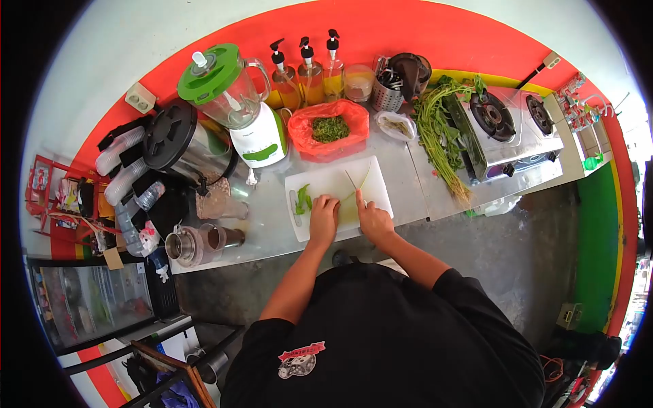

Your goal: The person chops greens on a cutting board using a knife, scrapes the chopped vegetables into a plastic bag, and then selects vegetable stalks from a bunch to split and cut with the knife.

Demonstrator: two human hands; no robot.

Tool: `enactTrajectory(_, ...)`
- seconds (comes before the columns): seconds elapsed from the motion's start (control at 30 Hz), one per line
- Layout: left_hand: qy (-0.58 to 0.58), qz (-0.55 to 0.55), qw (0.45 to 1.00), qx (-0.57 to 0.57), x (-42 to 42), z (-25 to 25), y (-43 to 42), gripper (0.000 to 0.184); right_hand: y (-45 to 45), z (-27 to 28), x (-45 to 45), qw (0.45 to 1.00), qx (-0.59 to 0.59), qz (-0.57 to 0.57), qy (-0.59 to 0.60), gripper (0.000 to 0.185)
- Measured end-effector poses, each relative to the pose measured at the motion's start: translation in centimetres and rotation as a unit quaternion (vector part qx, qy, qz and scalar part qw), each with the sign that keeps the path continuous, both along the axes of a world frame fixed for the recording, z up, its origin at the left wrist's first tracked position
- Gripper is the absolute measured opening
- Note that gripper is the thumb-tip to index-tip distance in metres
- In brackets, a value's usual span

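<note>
On a white cutting board (299,178), my right hand (375,221) is closed around a knife (350,179), its thin blade pointing away from me. My left hand (324,217) rests on the board with its fingers bent together, on a thin green stem (348,197) that runs toward the blade. How firmly it grips the stem is hard to see. Several cut green leaves (303,199) lie to the left of my left hand. Beyond the board, an orange plastic bag (306,144) holds finely chopped greens (330,128).
A blender (253,129) and a large lidded container (204,153) stand at the left. Pump bottles (311,78) line the back wall. Long leafy stalks (435,129) lie beside a gas stove (510,129) on the right. Jars (194,245) sit near the front left edge.
</note>
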State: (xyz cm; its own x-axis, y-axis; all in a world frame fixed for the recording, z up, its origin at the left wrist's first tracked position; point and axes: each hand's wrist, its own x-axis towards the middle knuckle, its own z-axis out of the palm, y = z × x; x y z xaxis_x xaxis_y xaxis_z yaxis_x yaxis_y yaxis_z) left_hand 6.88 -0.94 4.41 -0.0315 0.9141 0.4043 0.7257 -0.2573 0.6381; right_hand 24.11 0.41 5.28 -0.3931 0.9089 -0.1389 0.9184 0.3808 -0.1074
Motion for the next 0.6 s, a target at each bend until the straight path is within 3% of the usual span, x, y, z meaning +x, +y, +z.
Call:
enactTrajectory(0.1,0.035,-0.001,0.998,-0.056,-0.8,-0.6,-0.4,0.013,0.0,0.1,0.0,1.0,-0.008,-0.001,0.022,0.08)
enactTrajectory(0.37,-0.031,0.02,0.999,-0.035,1.0,0.3,3.6,0.009,0.1,2.0,3.4,0.988,-0.04,-0.058,0.14,0.071)
enactTrajectory(0.6,-0.004,0.053,0.997,-0.049,4.9,-1.4,9.5,0.005,1.9,4.4,9.9,0.973,-0.063,-0.107,0.196,0.062)
